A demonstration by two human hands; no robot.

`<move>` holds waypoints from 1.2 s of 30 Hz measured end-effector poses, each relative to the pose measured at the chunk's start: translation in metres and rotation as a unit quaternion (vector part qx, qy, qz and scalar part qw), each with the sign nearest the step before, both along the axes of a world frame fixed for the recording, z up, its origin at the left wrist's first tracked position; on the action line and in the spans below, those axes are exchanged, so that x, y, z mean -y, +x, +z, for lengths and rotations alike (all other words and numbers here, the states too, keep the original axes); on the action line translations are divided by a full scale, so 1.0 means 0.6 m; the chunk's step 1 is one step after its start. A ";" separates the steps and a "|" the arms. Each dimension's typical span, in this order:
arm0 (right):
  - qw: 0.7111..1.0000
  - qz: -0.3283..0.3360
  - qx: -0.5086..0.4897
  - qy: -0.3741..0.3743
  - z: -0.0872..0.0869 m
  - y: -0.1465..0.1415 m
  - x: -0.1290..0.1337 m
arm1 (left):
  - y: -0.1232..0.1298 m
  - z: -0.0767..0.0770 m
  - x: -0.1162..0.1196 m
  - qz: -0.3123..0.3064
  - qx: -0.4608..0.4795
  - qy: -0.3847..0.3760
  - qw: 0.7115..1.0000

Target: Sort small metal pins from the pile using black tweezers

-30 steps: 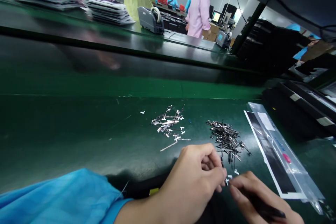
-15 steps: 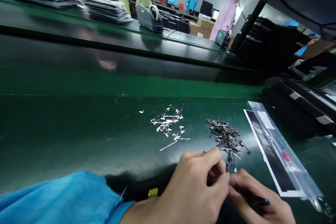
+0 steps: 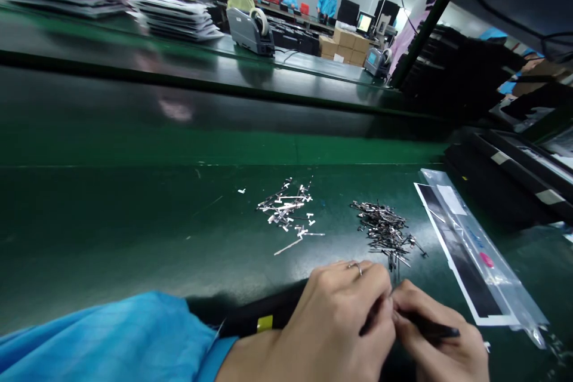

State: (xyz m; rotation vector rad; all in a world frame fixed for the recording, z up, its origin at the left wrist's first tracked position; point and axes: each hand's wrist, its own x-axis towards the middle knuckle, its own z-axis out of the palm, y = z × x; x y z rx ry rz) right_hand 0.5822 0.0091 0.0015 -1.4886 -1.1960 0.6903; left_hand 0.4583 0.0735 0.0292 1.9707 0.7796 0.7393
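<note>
1. Our left hand (image 3: pixel 340 316) and right hand (image 3: pixel 436 340) meet fingertip to fingertip, both pinched narrow; right holds dark tweezers (image 3: pixel 430 329), tip pointing left.
2. Dark pin pile (image 3: pixel 385 233) lies just ahead on the worktop (image 3: pixel 134 233), nearer the right hand; silver strips (image 3: pixel 286 212) further left.

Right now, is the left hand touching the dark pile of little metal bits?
Apart. In the head view, bare green table shows between the left hand and the dark pile.
</note>
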 end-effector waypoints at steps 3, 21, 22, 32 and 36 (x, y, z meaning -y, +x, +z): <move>0.991 -0.020 -0.109 -0.073 0.002 0.001 -0.001 | 0.005 -0.002 -0.004 0.011 0.068 -0.112 0.991; 0.992 -0.017 -0.123 -0.007 0.029 -0.013 0.015 | -0.007 0.031 0.011 0.019 0.085 -0.148 0.985; 0.994 -0.011 -0.110 0.010 0.029 -0.012 0.017 | -0.008 0.032 0.015 0.024 0.072 -0.119 0.990; 0.985 0.068 -0.116 0.105 0.024 0.009 0.056 | -0.008 0.058 0.069 0.041 0.025 0.119 0.992; 0.973 0.062 -0.194 0.112 0.027 0.006 0.074 | 0.000 0.057 0.092 0.032 0.040 0.228 0.972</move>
